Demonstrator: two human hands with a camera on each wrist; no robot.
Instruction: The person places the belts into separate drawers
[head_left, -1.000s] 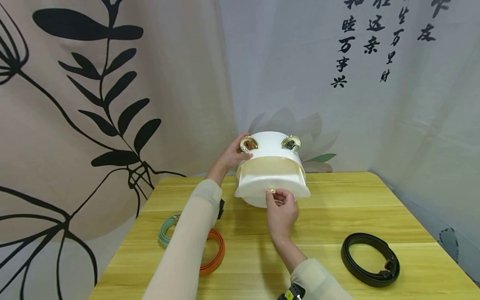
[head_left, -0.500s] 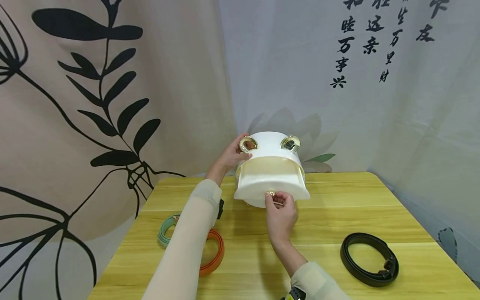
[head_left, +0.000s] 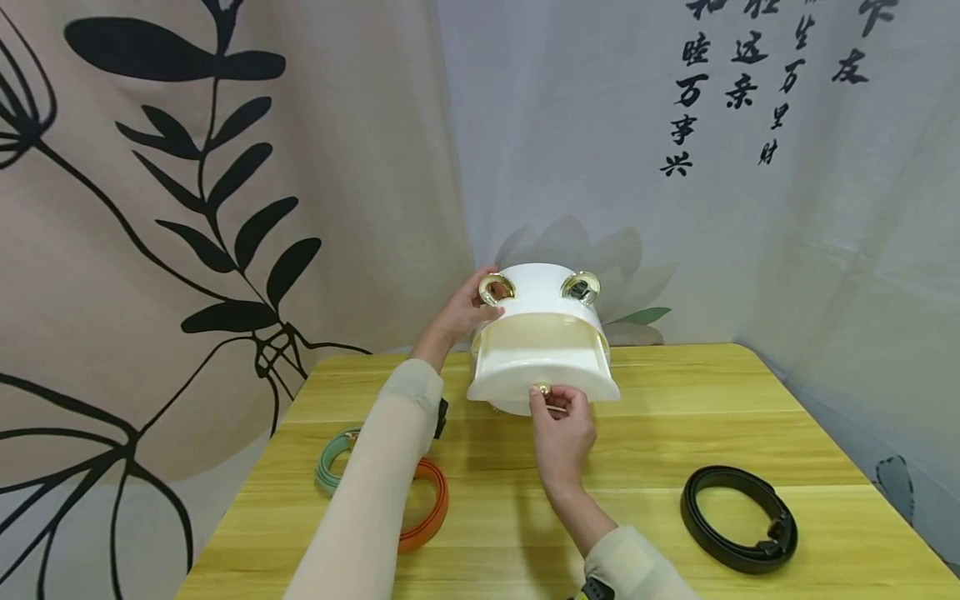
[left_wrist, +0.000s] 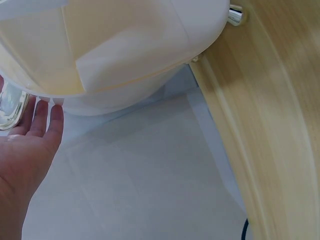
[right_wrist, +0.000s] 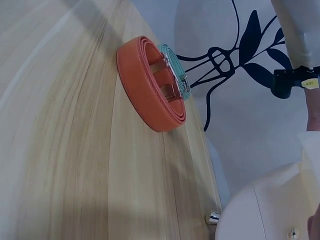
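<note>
The cloth (head_left: 360, 167) forms the background, printed with dark plants on the left and characters at upper right. The table (head_left: 630, 442) stands in front of it. The left sleeve (head_left: 375, 492) crosses the table diagonally and covers parts of two belts. The right sleeve (head_left: 637, 562) enters at the bottom edge, between the orange and black belts, clear of both.

The white box (head_left: 542, 283) stands at the middle of the table's far side, near the cloth. Its drawer (head_left: 498, 383) projects toward the person; the visible interior is cream.

The hands are apart from each other. The left hand (head_left: 465, 312) clasps the box's left side, thumb in front and fingers behind. The right hand (head_left: 564, 425) pinches the knob at the drawer's front and obstructs the lower part of that panel.

The black belt (head_left: 723, 550) lies coiled at right, well apart from the box. The orange belt (head_left: 437, 496) is coiled at left, nearer the person; the green belt (head_left: 327, 462) lies just beyond it.

A gold eye (head_left: 581, 287) is mounted on each upper side of the box. The gold knob (head_left: 543, 388) is partly hidden by fingers. A gold foot (right_wrist: 212, 217) shows under the box.
</note>
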